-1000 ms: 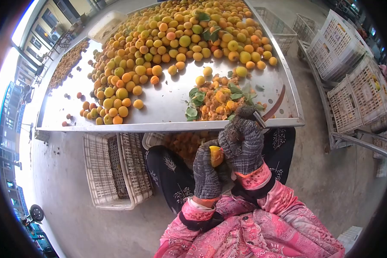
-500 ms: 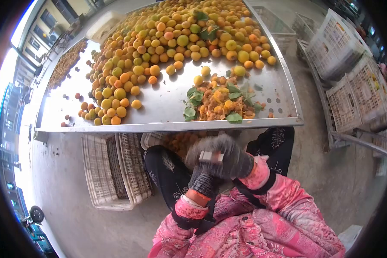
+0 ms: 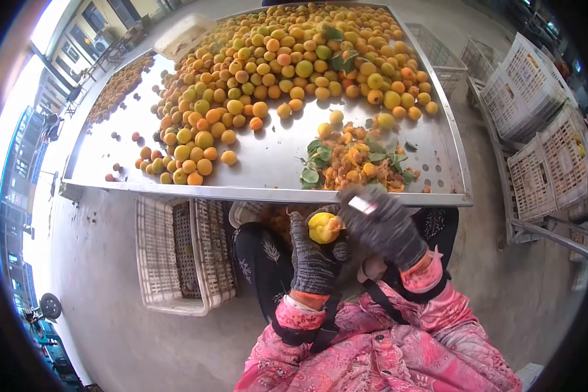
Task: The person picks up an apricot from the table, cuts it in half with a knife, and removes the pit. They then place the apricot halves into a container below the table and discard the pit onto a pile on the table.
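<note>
My left hand (image 3: 315, 258), in a grey knit glove, holds a yellow apricot (image 3: 325, 228) below the table's front edge. The fruit's right side looks opened or torn. Just to the right, my gloved right hand (image 3: 384, 225) is blurred by motion, its fingers curled, with a small white and red piece (image 3: 362, 205) at its finger. Whether it grips that piece or wears it is not clear. Beyond my hands, a heap of torn apricot pieces and leaves (image 3: 353, 160) lies on the metal table (image 3: 261, 194).
Many whole apricots (image 3: 268, 72) cover the table's far part. White crates (image 3: 202, 255) stand on the floor at the left, and stacked crates (image 3: 522, 91) stand at the right. A pale tray (image 3: 184, 36) sits at the table's back left.
My hands have come apart. The right one moved right and up, and the yellow apricot now shows in my left hand. The view has shifted slightly.
</note>
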`<state>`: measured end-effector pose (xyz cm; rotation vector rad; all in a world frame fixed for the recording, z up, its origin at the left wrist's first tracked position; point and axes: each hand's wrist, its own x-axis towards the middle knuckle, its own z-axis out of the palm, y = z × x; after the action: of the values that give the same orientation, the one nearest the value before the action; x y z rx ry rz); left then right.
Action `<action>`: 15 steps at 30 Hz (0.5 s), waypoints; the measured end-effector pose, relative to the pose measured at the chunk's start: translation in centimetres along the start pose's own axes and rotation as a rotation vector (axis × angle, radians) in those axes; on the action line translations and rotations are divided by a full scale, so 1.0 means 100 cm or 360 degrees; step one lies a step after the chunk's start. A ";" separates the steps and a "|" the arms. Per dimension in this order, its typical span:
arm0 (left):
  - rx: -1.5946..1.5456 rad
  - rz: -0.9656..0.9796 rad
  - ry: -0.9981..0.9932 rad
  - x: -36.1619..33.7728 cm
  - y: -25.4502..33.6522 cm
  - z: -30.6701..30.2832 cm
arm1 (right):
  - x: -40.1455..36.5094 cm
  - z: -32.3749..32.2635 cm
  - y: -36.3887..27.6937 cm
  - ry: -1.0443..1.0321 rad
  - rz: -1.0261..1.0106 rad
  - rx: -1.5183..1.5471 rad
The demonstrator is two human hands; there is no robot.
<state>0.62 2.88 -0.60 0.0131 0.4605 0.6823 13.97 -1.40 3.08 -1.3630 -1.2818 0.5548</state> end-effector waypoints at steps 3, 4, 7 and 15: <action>0.0104 0.0134 0.0249 0.001 -0.008 0.012 | -0.014 0.005 -0.007 -0.0175 0.0133 -0.0196; 0.0249 0.0225 0.0370 0.001 -0.010 0.014 | -0.018 0.008 -0.008 -0.0155 0.0208 -0.0205; 0.0179 0.0232 0.0255 0.008 -0.010 -0.006 | -0.023 0.011 -0.008 -0.0005 0.0202 -0.0176; 0.2331 0.1259 0.0210 -0.001 -0.019 0.003 | -0.017 -0.001 -0.007 -0.0042 0.0801 0.0623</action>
<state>1.87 1.36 -0.64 1.6074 1.0172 0.9736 13.32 -3.13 3.13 -1.3403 -0.7842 1.1095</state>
